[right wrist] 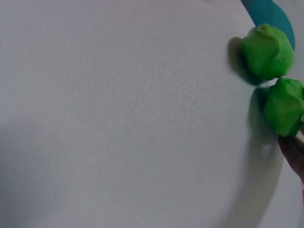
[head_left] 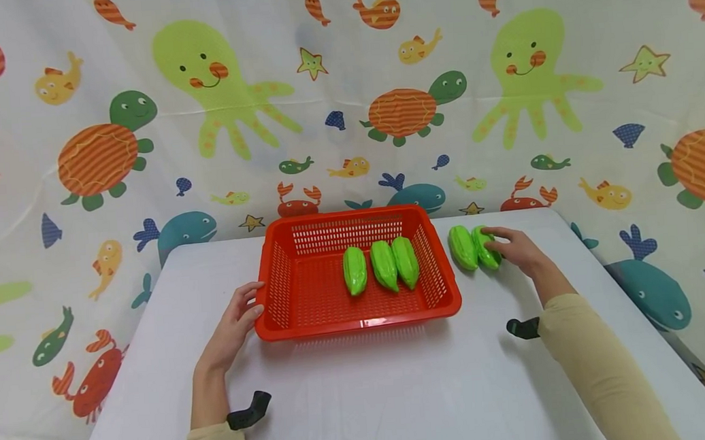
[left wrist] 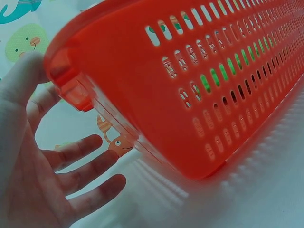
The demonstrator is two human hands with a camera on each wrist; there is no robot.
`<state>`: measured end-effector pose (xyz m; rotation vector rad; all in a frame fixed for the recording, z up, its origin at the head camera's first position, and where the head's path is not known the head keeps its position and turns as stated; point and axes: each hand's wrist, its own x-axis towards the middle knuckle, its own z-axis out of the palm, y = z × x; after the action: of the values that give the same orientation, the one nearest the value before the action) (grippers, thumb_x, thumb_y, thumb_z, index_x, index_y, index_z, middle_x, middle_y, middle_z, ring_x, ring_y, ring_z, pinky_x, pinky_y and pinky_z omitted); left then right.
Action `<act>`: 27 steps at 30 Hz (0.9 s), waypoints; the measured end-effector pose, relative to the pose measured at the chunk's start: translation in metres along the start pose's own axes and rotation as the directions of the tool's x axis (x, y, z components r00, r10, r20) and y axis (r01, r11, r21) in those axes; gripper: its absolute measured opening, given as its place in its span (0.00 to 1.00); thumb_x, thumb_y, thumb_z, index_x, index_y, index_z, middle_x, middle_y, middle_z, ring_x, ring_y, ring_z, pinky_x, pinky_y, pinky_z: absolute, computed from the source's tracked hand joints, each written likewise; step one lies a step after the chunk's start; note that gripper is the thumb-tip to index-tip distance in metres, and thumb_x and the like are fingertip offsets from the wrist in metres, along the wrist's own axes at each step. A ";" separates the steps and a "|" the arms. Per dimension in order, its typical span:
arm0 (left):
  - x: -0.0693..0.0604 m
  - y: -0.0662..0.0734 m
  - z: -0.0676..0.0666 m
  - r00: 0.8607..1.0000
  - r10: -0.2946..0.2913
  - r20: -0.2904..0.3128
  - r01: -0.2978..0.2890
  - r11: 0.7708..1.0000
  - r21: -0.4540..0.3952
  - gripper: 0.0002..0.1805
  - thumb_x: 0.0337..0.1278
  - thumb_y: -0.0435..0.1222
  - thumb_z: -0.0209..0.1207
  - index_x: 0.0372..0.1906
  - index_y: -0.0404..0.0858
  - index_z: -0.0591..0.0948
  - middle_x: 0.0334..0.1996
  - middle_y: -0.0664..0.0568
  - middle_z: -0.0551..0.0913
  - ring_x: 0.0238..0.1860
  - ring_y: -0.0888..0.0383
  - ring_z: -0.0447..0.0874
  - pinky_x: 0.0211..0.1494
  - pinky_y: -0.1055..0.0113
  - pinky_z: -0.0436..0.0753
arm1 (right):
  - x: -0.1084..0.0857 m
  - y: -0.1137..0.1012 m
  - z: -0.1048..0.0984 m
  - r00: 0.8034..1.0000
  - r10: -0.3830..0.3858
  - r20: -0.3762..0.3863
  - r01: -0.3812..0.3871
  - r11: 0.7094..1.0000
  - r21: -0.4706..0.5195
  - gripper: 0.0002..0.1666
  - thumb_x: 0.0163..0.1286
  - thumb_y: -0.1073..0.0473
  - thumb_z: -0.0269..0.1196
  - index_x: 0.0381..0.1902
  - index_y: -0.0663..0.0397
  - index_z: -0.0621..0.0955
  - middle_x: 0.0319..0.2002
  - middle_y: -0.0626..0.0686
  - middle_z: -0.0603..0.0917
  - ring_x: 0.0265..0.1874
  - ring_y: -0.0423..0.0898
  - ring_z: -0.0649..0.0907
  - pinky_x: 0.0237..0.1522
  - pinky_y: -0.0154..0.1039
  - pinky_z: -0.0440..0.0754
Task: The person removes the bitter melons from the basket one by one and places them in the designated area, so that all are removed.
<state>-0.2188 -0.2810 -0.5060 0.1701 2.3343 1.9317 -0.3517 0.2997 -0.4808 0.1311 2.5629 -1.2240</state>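
Note:
A red plastic basket [head_left: 360, 326] [left wrist: 128, 71] stands on the white table, with three green ridged fruits [head_left: 355, 271] lying inside. At its left rim my left hand [head_left: 228, 331] [left wrist: 52, 175] touches the edge with thumb and index finger, the other fingers spread loosely below. Two more green fruits lie side by side right of the basket: a left one [head_left: 463, 248] [right wrist: 267, 52] and a right one [head_left: 484, 245] [right wrist: 285, 108]. My right hand [head_left: 520, 250] [right wrist: 295, 154] grips the right one, thumb at its near side and fingers over it; in the right wrist view most of the hand is cut off.
The white table [head_left: 377, 395] extends in front of the basket. A curtain [head_left: 333, 112] printed with sea animals hangs behind it and along both sides. Dark straps [head_left: 249, 411] stick out near both sleeves.

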 end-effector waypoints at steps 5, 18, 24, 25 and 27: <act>0.001 0.001 0.000 1.000 0.006 0.002 -0.006 1.000 0.006 0.31 0.69 0.47 0.55 0.72 0.50 0.59 0.70 0.48 0.60 0.67 0.47 0.63 0.59 0.65 0.77 | -0.001 0.005 -0.002 1.000 0.007 0.002 -0.007 1.000 -0.002 0.34 0.75 0.49 0.55 0.75 0.50 0.61 0.75 0.67 0.50 0.71 0.67 0.52 0.68 0.67 0.55; -0.001 -0.001 -0.001 1.000 -0.006 -0.001 0.006 1.000 -0.007 0.32 0.69 0.47 0.55 0.72 0.49 0.59 0.70 0.48 0.60 0.67 0.47 0.63 0.59 0.63 0.77 | 0.001 0.009 -0.001 1.000 -0.018 0.011 0.017 0.999 0.046 0.34 0.76 0.53 0.55 0.75 0.52 0.60 0.75 0.66 0.50 0.70 0.65 0.57 0.68 0.61 0.60; -0.001 -0.002 -0.001 1.000 -0.006 -0.005 0.006 1.000 -0.009 0.32 0.68 0.48 0.56 0.72 0.50 0.59 0.70 0.48 0.60 0.67 0.47 0.63 0.59 0.62 0.77 | -0.001 0.006 -0.004 0.999 -0.040 0.000 0.040 0.998 0.048 0.36 0.76 0.53 0.55 0.76 0.53 0.58 0.76 0.66 0.49 0.72 0.66 0.55 0.68 0.61 0.61; 0.000 -0.002 -0.001 1.000 -0.006 -0.005 0.006 1.000 -0.008 0.32 0.68 0.48 0.56 0.72 0.50 0.59 0.70 0.49 0.60 0.67 0.47 0.63 0.59 0.63 0.77 | -0.002 0.004 -0.005 0.999 -0.050 -0.007 0.050 0.998 0.046 0.36 0.76 0.53 0.55 0.76 0.53 0.58 0.76 0.66 0.49 0.72 0.66 0.55 0.68 0.61 0.61; 0.000 -0.001 -0.001 1.000 -0.007 -0.006 0.007 1.000 -0.007 0.32 0.68 0.48 0.56 0.72 0.50 0.59 0.70 0.49 0.60 0.67 0.47 0.63 0.59 0.63 0.77 | -0.003 0.000 -0.009 0.996 -0.077 -0.033 0.079 0.996 0.041 0.36 0.76 0.54 0.55 0.76 0.56 0.58 0.75 0.68 0.50 0.72 0.67 0.55 0.68 0.62 0.61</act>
<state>-0.2187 -0.2822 -0.5071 0.1558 2.3284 1.9391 -0.3510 0.3068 -0.4750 0.0600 2.5920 -1.3147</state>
